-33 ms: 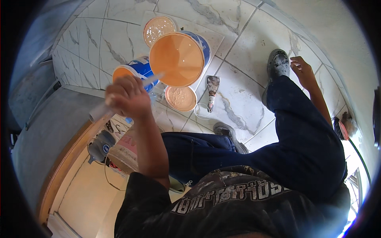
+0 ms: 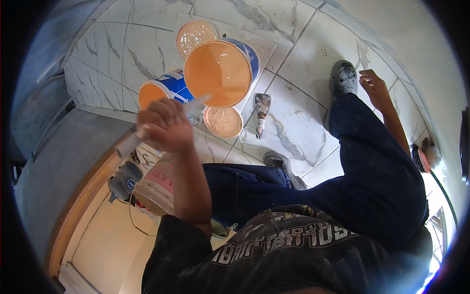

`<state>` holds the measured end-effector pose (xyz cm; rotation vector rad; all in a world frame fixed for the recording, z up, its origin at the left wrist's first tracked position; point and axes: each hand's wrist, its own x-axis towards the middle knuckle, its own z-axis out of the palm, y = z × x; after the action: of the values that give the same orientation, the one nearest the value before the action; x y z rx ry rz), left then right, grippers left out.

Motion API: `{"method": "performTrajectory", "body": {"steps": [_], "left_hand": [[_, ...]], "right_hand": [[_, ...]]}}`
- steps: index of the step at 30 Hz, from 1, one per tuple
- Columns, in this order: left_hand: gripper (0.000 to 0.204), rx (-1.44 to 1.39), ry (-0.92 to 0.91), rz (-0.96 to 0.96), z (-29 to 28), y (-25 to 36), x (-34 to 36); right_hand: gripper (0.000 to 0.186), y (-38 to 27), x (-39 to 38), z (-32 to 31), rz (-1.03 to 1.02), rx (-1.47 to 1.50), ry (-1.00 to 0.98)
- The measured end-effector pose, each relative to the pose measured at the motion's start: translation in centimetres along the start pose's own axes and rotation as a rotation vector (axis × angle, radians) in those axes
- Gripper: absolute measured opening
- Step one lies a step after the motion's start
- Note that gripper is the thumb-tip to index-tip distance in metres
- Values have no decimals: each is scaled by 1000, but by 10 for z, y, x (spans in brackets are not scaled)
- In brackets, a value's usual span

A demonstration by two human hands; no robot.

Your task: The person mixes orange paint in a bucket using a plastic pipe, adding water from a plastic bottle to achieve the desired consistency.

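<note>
My left hand (image 2: 164,127) is wrapped round a whitish, pipe-like stick (image 2: 128,145). Its far end slants over the near left rim of a large blue bucket (image 2: 253,61), which holds peach-orange liquid; motion blur hides whether the tip dips in. Just beyond my left hand stands a second blue bucket (image 2: 181,85), its inside orange too. Past my right knee, close to a stained boot (image 2: 343,78), hangs my right hand (image 2: 375,89), with loosely bent fingers and nothing in it.
Two peach-coated lids (image 2: 196,38) (image 2: 223,122) lie by the large bucket. A dirty putty knife (image 2: 263,108) rests on the marble-look tiles (image 2: 293,122). To the left are a grey wall with a wooden edge (image 2: 81,206), a cardboard box (image 2: 154,191) and grey shoes (image 2: 125,180).
My left hand and the stick have shifted slightly to the right and nearer to me. My right hand stays almost where it was.
</note>
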<state>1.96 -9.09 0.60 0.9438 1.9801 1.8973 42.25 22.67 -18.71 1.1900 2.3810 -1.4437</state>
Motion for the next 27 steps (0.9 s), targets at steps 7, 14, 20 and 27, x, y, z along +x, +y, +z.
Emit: {"method": "performTrajectory", "body": {"steps": [7,14,20,27], "left_hand": [[48,-139,93,91,56,-13,55],[50,-42,195,24,-11,-4,9],[49,-274,-6,16,50,-1,13],[44,-268,-22,82,43,13,63]], "right_hand": [[32,5,4,0,10,-11,19],[32,2,-1,3,-2,8,-11],[31,-6,6,-15,43,-60,-14],[20,-213,41,-54,-497,4,-121]]}}
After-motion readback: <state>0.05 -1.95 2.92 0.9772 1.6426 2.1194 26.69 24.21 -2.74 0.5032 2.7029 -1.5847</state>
